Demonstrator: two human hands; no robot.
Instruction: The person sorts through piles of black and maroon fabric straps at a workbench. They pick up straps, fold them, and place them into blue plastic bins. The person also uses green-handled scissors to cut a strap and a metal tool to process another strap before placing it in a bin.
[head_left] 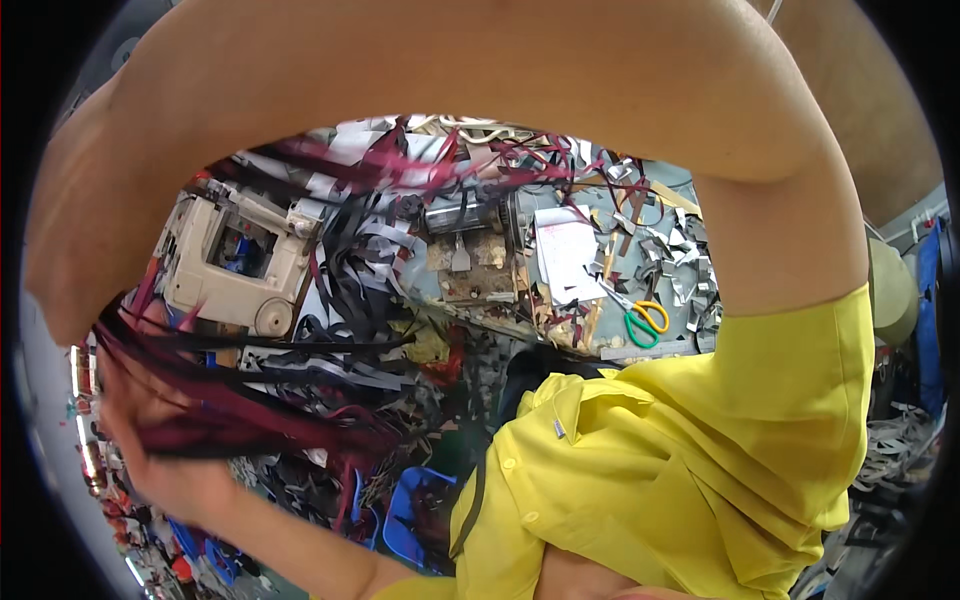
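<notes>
At the far left, my right hand (pixel 72 265) reaches in at the end of the forearm that arches across the top of the view. Its fingers are closed on the end of a bundle of long maroon and black fabric strips (pixel 265 410). Just below, my left hand (pixel 160 440) is wrapped round the same bundle; its fingers are partly covered and blurred. The strips trail rightward from both hands. More maroon strips (pixel 390 170) streak with blur under my right forearm.
A cream sewing machine (pixel 185 270) lies behind the strips. Scissors (pixel 640 318) with green and yellow handles, white paper (pixel 568 262), a metal roller device (pixel 465 218) and grey scraps (pixel 675 260) are on the worktable. Black strips (pixel 350 260) are heaped mid-table. A blue crate (pixel 398 530) stands below.
</notes>
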